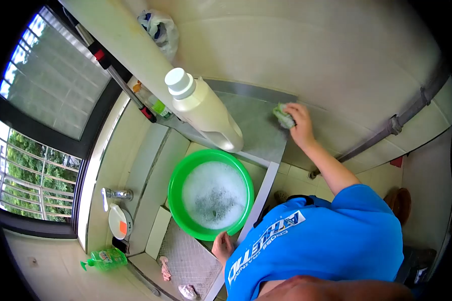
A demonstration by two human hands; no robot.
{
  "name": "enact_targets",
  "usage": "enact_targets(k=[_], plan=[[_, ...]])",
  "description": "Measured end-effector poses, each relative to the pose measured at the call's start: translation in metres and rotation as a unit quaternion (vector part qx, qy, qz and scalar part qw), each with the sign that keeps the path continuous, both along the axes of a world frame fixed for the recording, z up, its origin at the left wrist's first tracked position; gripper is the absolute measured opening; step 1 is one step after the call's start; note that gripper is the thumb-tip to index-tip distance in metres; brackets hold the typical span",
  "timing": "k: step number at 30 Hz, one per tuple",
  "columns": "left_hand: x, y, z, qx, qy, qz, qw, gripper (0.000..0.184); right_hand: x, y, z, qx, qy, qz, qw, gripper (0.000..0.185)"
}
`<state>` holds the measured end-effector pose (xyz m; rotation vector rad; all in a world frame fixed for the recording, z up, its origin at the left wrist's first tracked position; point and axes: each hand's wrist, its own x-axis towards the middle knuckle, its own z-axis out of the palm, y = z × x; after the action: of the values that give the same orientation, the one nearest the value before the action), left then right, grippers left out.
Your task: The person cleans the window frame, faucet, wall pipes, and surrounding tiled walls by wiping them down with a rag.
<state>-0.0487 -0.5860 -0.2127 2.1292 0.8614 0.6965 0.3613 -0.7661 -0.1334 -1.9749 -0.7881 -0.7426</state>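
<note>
My right hand is closed on a crumpled green-and-white cloth over the far end of the grey ledge. I cannot tell whether the cloth touches the ledge. Close to the near rim of a green basin, my left hand is loosely closed, with nothing visible in it. White suds cover the water in the basin, and a small dark green bit floats among them. A large white jug with a white cap stands on the ledge beside the basin.
A tap, a white bowl and a green pump bottle line the window side. Two small pale cloths lie in the tiled sink. A pole leans by a small bottle. A pipe runs along the wall.
</note>
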Motion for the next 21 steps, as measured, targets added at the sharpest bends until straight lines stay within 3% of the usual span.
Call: enact_targets(k=[4,6,8,17,21], plan=[[0.004,-0.003,0.009,0.004,0.010,0.016,1.000,0.008,0.035,0.009,0.025,-0.028,-0.074,-0.013,0.997,0.039],[0.003,-0.001,0.004,-0.009,0.003,0.028,1.000,0.008,0.062,0.023,0.001,-0.087,-0.047,0.029,0.995,0.038],[0.004,-0.003,0.007,-0.014,0.001,0.033,0.999,0.008,0.071,0.045,-0.006,-0.158,-0.107,0.003,0.982,0.027],[0.007,-0.008,0.016,0.028,0.023,0.074,0.997,0.007,0.108,0.143,-0.009,-0.159,-0.180,0.055,0.969,0.019],[0.003,-0.008,0.007,-0.011,0.006,0.112,0.994,0.007,0.110,0.156,-0.006,-0.173,-0.172,0.051,0.968,0.017]])
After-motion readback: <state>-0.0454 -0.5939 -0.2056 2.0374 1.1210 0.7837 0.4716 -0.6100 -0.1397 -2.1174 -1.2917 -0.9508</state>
